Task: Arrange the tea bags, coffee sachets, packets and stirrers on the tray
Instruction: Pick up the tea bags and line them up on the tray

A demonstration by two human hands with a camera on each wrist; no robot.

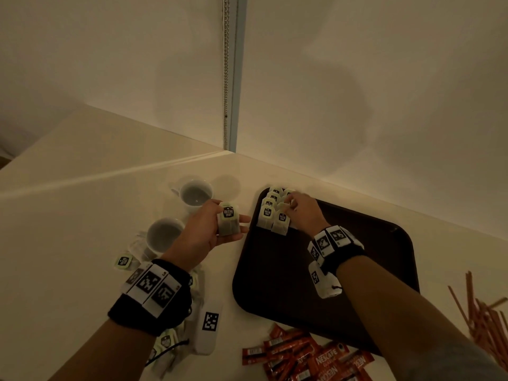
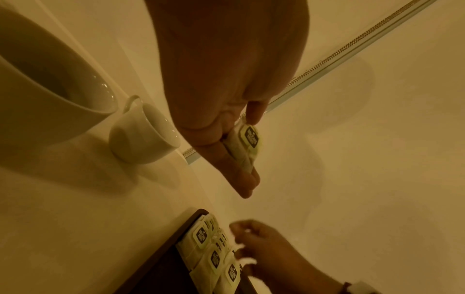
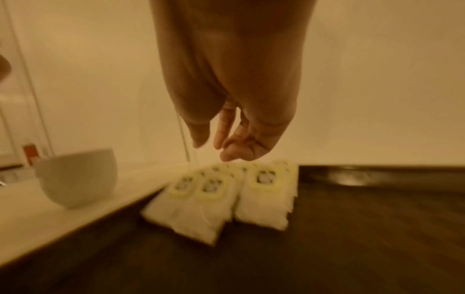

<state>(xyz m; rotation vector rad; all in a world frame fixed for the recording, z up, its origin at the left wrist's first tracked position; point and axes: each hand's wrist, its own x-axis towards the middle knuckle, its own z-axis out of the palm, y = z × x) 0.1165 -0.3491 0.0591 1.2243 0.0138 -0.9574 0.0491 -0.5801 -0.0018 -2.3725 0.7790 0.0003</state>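
Holding a tea bag (image 1: 227, 221) in curled left hand (image 1: 207, 229) fingers beside the tray (image 1: 357, 270); right hand (image 1: 303, 213) fingers are hanging relaxed over overlapping tea bags (image 1: 272, 213) in tray's far-left corner. Two cups (image 1: 180, 213) are sitting empty on desk (image 1: 68, 229).

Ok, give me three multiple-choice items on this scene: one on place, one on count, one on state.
1. Where do the arranged tea bags lie on the tray?
A. far left corner
B. near right corner
C. centre

2. How many cups stand on the counter?
A. one
B. two
C. four

3. What does the left hand hold?
A. a stirrer
B. nothing
C. a tea bag

Answers:
1 A, the rows sit at the tray's far left corner.
2 B, two white cups stand left of the tray.
3 C, its thumb and fingers hold a tagged bag.
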